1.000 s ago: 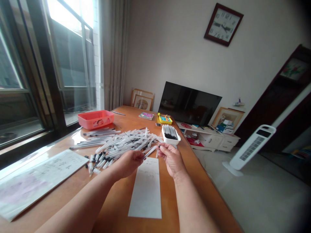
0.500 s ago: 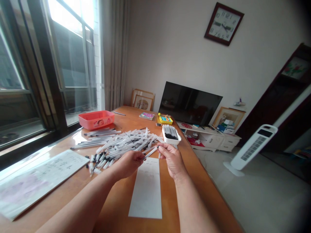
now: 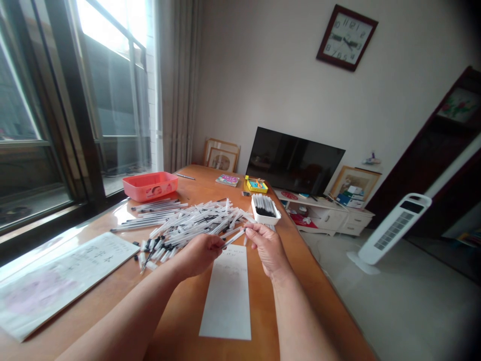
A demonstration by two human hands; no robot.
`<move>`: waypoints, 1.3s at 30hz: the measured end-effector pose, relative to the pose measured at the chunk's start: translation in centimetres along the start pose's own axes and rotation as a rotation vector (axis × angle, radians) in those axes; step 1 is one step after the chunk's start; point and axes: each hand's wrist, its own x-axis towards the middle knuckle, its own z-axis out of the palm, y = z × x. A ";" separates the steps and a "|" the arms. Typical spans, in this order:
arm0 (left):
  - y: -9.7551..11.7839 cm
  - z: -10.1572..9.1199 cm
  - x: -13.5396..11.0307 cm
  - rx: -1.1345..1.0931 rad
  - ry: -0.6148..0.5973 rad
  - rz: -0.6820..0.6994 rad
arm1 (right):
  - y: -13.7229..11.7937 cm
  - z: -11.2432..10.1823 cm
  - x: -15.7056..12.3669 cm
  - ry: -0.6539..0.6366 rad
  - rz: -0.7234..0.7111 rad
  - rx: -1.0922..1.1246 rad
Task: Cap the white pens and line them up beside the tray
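Note:
Between my two hands runs a slim white pen [image 3: 233, 237] with a dark tip. My left hand [image 3: 205, 253] pinches its lower left end, and my right hand [image 3: 265, 245] pinches the dark end with thumb and forefinger. Below them lies a narrow white paper strip [image 3: 225, 301] with faint writing. Left of and behind the hands spreads a heap of loose white pen barrels and black caps [image 3: 199, 220]. Just past my right hand stands a white box [image 3: 267, 219] with several black-tipped pens in it.
A red plastic basket [image 3: 150, 186] is at the back left of the wooden table [image 3: 180, 316]. A notebook [image 3: 63, 281] lies at the left. Farther back are a yellow box [image 3: 256, 185] and a colourful booklet [image 3: 227, 180]. The table's right edge runs beside my right arm.
Both hands keep their pinch on the pen with hardly any movement. The whole view has shifted very slightly.

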 end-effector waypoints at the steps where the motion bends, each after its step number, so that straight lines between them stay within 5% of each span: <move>1: 0.0 0.0 0.0 0.043 -0.041 0.010 | 0.0 0.0 0.0 -0.001 0.001 -0.006; 10: 1.5 -0.3 -0.5 0.267 -0.011 0.167 | 1.1 0.2 0.0 0.047 -0.028 -0.024; 18: 2.7 0.0 -0.8 0.154 -0.198 0.095 | 0.3 1.1 -0.2 0.029 0.014 0.112; 39: 2.8 -0.7 -0.8 0.095 -0.291 0.139 | -0.7 -1.2 -0.2 -0.149 0.050 0.107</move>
